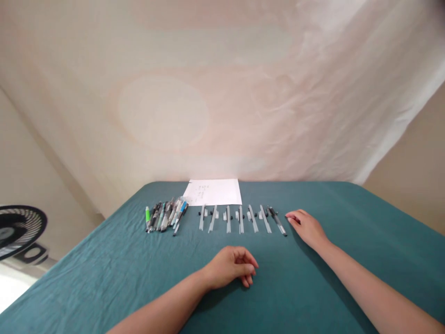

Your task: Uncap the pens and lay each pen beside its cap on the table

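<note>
My left hand (231, 266) rests on the teal cloth (104, 269) near the middle, fingers curled loosely under with nothing seen in them. My right hand (308, 227) lies flat and open on the cloth, its fingertips just right of an assembled dark pen (277, 220). A row of several clear pen barrels (239, 219) with small caps and dark bits beside them runs left from that pen. Farther left lies a bunch of several assembled pens (166, 216), one with a green cap.
A white sheet of paper (213, 191) lies behind the pen parts at the table's far edge. A pale cloth backdrop (222, 93) hangs behind the table. A black fan (19, 229) stands off the left side.
</note>
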A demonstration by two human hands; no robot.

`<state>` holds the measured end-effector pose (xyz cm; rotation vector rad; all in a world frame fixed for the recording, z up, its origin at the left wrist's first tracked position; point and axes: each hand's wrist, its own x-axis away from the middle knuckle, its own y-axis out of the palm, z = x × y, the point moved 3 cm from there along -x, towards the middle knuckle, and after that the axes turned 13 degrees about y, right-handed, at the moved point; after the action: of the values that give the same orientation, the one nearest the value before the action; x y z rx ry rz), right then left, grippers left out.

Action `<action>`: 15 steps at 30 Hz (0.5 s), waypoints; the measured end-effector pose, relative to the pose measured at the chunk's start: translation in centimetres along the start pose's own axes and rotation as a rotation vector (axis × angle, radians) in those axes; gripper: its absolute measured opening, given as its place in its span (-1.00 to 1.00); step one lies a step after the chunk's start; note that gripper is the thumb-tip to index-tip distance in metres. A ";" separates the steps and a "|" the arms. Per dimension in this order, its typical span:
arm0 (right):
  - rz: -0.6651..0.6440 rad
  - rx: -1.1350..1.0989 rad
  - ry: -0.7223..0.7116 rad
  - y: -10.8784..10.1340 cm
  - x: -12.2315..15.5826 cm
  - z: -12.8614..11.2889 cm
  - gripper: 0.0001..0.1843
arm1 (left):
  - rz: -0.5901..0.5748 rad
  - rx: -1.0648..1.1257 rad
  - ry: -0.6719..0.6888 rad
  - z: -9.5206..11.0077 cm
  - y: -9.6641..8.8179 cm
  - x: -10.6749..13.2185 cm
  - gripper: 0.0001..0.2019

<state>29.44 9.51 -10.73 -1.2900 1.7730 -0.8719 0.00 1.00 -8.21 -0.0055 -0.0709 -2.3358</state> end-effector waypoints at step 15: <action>-0.029 -0.066 -0.042 0.1 0.5 1.1 -0.74 | 1.220 -1.369 -0.073 7.6 -23.1 11.0 -0.70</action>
<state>30.24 8.93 -11.43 -1.3699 1.7670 -0.8032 -24.35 9.47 -1.50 -0.6117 1.1414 -0.8143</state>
